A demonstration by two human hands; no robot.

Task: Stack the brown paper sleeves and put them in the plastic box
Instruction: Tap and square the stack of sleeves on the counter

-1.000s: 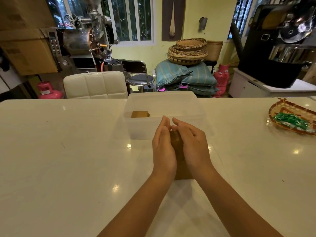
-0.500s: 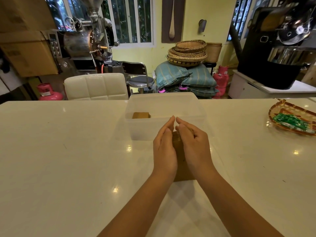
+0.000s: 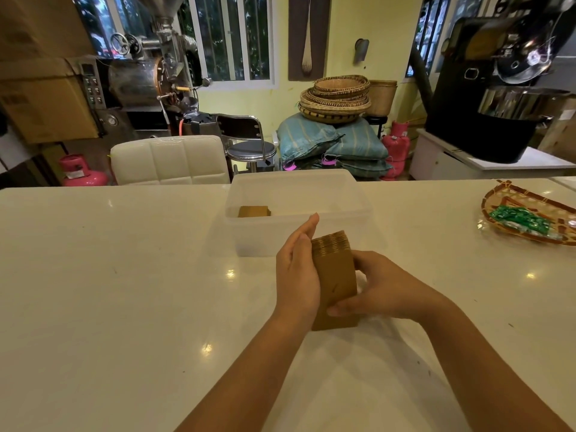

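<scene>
Head view. White table (image 3: 124, 291) fills the lower frame, glossy, with lamp reflections on it.

Stack of brown paper sleeves (image 3: 335, 275): stands on edge on the table, just in front of the near wall of the plastic box (image 3: 297, 213). Layered top edges fan slightly at the upper end; the flat face of the nearest sleeve faces the camera. Lower edge appears to rest on the table.

Left hand (image 3: 297, 272): flat, fingers straight and together, palm pressed against the left side of the stack. Fingertips reach above the stack's top edge, in front of the box wall.

Right hand (image 3: 383, 288): wrapped around the right side of the stack, thumb lying across the front face low down, fingers curled behind. Fingertips behind the stack hidden. Stack is clamped between the two hands.

Plastic box: translucent, open-topped, centred at the far side of the table. Inside, at the left, a second bundle of brown sleeves (image 3: 254, 211) lies on the floor of the box; the rest of the interior visible through the wall shows nothing else.

Far right of the table: woven tray (image 3: 501, 199) holding green packets (image 3: 519, 220), well apart from the hands.

Beyond the table: white padded chair (image 3: 170, 160), blue-green sacks (image 3: 333, 141) with woven baskets (image 3: 336, 96) stacked on top.
</scene>
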